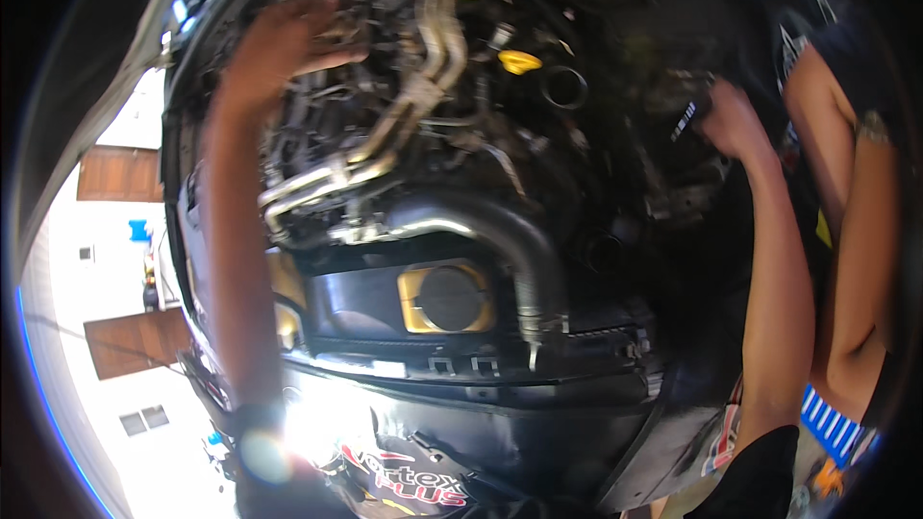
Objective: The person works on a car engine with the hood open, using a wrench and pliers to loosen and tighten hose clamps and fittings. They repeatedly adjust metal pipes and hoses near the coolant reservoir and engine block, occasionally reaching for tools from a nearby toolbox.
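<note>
Closest to the lens is the black front panel point(461, 423) of the car, with the person's two forearms coming up over it into the engine bay point(452, 135). The left hand point(279, 43) is flat on a tangle of hoses and wires at the far left of the bay, fingers spread and resting, not closed round anything. The right hand point(733, 120) is down on the dark right side, fingers curled over some black part point(685, 96); it's too murky to tell if it's properly gripping it.

Between the hands run the shiny metal pipes point(423, 86), a yellow cap point(520, 61) and an open round port point(563, 86) next to it. Lower down sits the fat black intake duct point(500, 240).

What could go wrong: that open port is just beside the work, so any loose bit could probably drop in. The left hand leaning on wiring might pull a connector. A second person's arm point(860, 231) is crowding the right edge, so elbows could bump
</note>
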`<state>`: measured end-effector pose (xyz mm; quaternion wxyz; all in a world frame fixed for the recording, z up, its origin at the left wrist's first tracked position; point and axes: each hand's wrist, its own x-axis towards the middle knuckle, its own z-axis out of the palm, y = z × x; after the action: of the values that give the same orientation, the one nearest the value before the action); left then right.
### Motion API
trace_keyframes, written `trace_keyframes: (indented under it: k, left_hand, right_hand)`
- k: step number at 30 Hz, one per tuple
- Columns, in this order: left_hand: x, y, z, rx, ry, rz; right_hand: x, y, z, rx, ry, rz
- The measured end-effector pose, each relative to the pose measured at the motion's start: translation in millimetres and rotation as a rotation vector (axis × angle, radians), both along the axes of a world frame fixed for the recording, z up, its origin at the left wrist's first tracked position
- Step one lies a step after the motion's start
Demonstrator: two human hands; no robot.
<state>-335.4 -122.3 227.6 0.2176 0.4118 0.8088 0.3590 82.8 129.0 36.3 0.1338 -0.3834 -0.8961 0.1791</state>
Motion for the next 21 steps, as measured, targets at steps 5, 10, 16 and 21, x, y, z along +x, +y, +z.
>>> trace_keyframes:
  k: [5,10,16,21]
  left_hand:
    - [79,-58,-89,0.385,0.726,0.223]
    - [120,-66,-110,0.055,0.893,0.249]
    - [111,-76,-109,-0.090,0.851,0.118]
    - [110,-78,-115,-0.086,0.860,0.136]
  right_hand:
    - [-45,-45,72,-0.238,0.170,-0.066]
    - [-127,-110,150,0.025,0.489,0.256]
    - [-243,-124,158,0.192,0.393,0.502]
    - [-286,-122,151,0.211,0.130,0.587]
